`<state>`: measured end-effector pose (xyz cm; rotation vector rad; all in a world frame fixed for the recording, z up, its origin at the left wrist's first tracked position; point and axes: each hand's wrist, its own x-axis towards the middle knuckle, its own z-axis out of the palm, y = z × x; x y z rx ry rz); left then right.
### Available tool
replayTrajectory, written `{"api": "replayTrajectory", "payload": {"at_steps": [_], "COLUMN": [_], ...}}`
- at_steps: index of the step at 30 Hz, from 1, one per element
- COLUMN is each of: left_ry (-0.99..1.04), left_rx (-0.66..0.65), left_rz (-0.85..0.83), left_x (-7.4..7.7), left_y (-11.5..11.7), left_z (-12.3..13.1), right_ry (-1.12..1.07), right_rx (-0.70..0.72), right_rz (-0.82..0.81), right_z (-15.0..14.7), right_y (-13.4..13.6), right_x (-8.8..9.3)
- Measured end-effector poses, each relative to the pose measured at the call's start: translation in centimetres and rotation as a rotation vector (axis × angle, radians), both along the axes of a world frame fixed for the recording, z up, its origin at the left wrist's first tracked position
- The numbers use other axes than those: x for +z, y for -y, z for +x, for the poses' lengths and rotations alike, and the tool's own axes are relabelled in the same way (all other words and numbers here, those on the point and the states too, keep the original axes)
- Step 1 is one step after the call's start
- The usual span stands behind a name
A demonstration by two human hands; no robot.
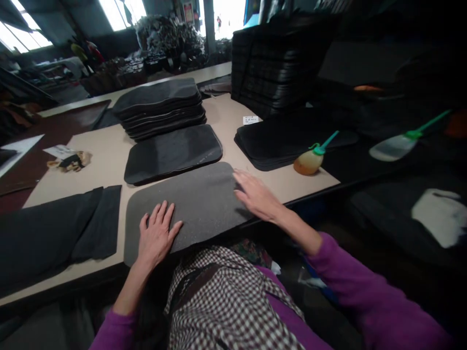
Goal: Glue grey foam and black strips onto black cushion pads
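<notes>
A grey sheet with rounded corners (202,201) lies at the table's front edge. My left hand (157,235) rests on its left part, palm down with fingers spread. At the sheet's right edge is my right hand (256,194), fingers stretched out, holding nothing. Just behind the grey sheet lies a black rounded piece (173,153), and behind that stands a stack of black pieces (162,107). Another low black stack (277,138) sits to the right, beyond my right hand.
A squeeze bottle of amber liquid (309,161) stands at the right, with a second bottle (394,147) farther right. Black cloth (54,233) covers the table's left front. Scraps (71,161) lie behind it. A tall dark stack (270,68) rises at the back.
</notes>
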<state>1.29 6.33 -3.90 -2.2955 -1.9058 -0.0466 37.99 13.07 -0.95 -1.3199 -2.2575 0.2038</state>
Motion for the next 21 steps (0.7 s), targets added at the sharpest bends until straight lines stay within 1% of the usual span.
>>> {"api": "replayTrajectory", "payload": {"at_steps": [2, 3, 4, 5, 7, 9, 11, 13, 14, 17, 18, 19, 21], "left_ry": [-0.024, -0.037, -0.047, -0.055, -0.06, -0.058, -0.056, -0.06, -0.062, -0.069, -0.07, -0.069, -0.064], "left_rx": [0.0, 0.0, 0.0, 0.001, 0.001, -0.002, -0.002, 0.0, 0.001, 0.005, 0.005, 0.001, -0.012], "left_rz": [0.0, 0.001, 0.001, 0.004, 0.008, 0.013, 0.021, 0.022, 0.02, 0.005, -0.002, -0.012, -0.041], "left_x": [-0.1, -0.1, -0.1, -0.1, -0.1, -0.2, -0.2, -0.2, -0.2, -0.1, -0.1, 0.0, 0.2], "left_y": [-0.1, -0.1, -0.2, -0.2, -0.2, -0.2, -0.1, -0.1, -0.1, -0.1, -0.1, -0.1, -0.1], "left_z": [-0.1, -0.1, -0.2, -0.2, -0.1, -0.1, 0.0, 0.0, 0.0, 0.1, 0.1, 0.1, 0.1], "right_ry": [0.108, 0.159, 0.205, 0.236, 0.266, 0.262, 0.265, 0.276, 0.282, 0.254, 0.23, 0.192, 0.137], "right_rx": [0.125, 0.165, 0.18, 0.172, 0.094, -0.041, -0.232, -0.41, -0.476, -0.607, -0.681, -0.795, -0.968], "right_rz": [0.003, 0.019, 0.019, 0.01, -0.023, -0.052, -0.077, -0.077, -0.059, 0.082, 0.14, 0.211, 0.359], "right_z": [-5.2, -6.9, -8.1, -8.6, -7.9, -5.9, -3.3, -0.6, 0.7, 5.7, 8.0, 10.5, 16.4], "right_y": [-2.2, -3.2, -4.0, -4.7, -5.3, -5.3, -4.7, -3.4, -2.5, 0.4, 1.1, 1.5, 1.4], "right_x": [0.1, -0.1, -0.3, -0.7, -1.6, -2.4, -2.8, -2.9, -2.9, -3.7, -4.2, -5.0, -6.8]}}
